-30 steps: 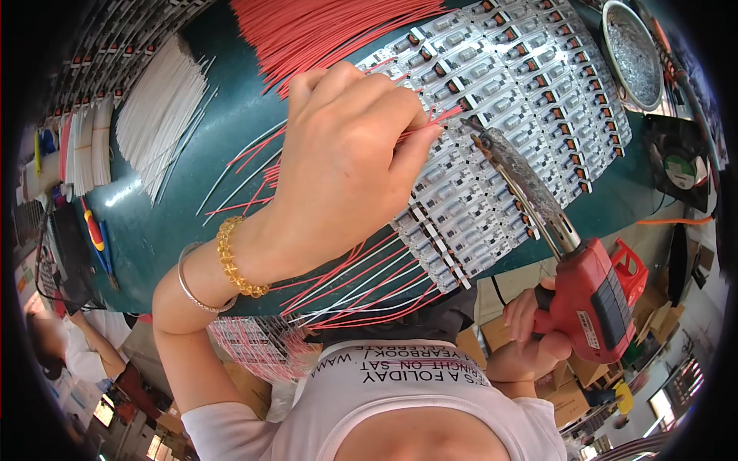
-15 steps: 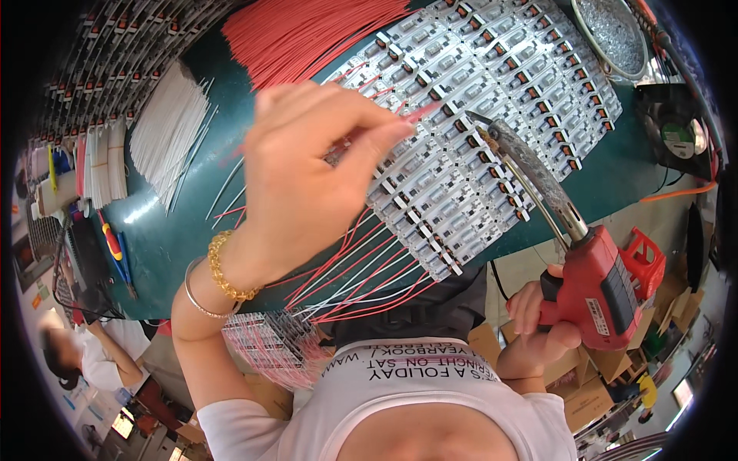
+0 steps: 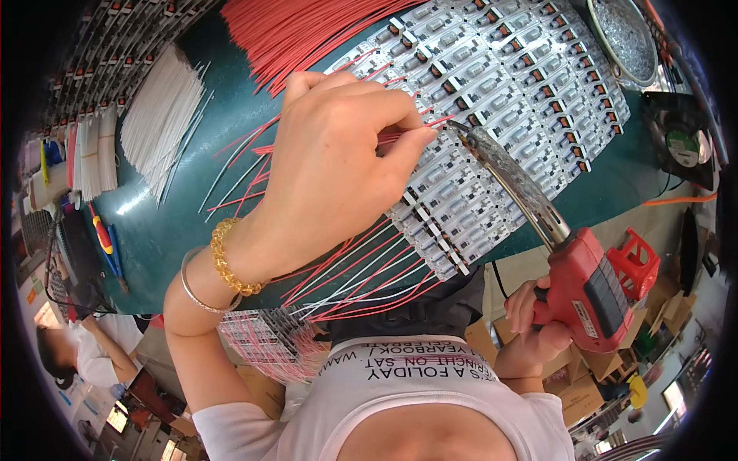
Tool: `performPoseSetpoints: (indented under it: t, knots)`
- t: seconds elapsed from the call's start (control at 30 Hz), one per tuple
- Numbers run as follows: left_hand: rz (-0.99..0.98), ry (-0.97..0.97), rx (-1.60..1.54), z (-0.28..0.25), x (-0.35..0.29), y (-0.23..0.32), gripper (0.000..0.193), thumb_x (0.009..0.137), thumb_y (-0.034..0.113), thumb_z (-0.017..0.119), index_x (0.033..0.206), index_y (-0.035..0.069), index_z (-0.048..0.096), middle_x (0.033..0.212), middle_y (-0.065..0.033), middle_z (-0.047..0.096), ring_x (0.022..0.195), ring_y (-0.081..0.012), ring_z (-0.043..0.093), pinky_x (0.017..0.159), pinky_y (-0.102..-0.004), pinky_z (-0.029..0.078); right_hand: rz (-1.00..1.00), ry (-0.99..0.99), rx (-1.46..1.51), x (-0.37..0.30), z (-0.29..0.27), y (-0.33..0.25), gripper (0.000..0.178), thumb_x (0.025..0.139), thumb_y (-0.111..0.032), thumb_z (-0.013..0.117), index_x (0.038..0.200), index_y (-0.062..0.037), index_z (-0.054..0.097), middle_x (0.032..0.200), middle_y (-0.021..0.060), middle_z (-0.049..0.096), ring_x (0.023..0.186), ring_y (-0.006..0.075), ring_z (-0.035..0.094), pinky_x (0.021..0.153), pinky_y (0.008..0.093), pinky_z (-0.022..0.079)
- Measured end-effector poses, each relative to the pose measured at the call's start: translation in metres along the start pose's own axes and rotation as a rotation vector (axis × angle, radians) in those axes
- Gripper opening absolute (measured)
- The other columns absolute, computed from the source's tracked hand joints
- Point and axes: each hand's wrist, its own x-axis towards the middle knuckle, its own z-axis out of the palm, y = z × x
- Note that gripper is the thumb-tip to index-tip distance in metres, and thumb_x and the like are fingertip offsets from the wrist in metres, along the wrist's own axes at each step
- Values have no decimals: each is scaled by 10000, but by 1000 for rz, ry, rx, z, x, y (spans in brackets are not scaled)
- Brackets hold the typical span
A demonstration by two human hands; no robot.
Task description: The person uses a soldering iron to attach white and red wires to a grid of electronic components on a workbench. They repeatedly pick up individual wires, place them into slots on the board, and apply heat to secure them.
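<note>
At four o'clock: one red-black pistol-shaped soldering gun (image 3: pixel 573 269), gripped in curled right hand (image 3: pixel 530 347). At centre: thin red wires (image 3: pixel 442 121), count uncertain, pinched in left hand (image 3: pixel 338 157) between thumb and fingertips, gun's dark tip (image 3: pixel 460 128) just beside. Beneath, partly covered: one silver-white circuit-board panel (image 3: pixel 503 100). At ten: one white-wire bundle (image 3: pixel 163 127); at eleven: one red-wire heap (image 3: pixel 300 31); at two: one round metal bowl (image 3: pixel 656 65) with silvery bits (image 3: pixel 624 38).

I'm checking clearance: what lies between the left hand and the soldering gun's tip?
Head view: red wire ends, held by the left hand, with circuit boards beneath.
</note>
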Motion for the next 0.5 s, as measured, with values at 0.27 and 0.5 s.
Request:
performPoseSetpoints:
  t: [0.27,0.5]
  knots:
    - [0,15,3,2,1,0,134,748,137,733,692,48,649,634,-33,605,622,-191,524,731,-322,342,-32,51,9,-6,-4,5,805,788,-664,607,1110,61,473,480,-10,449,378,110,417,415,237,360]
    - [0,9,21,1,1,2,131,737,120,742,686,41,650,613,-38,580,634,-192,531,715,-321,355,-55,56,-41,-4,0,3,917,790,-710,557,1220,91,434,467,-27,422,381,98,408,417,235,360]
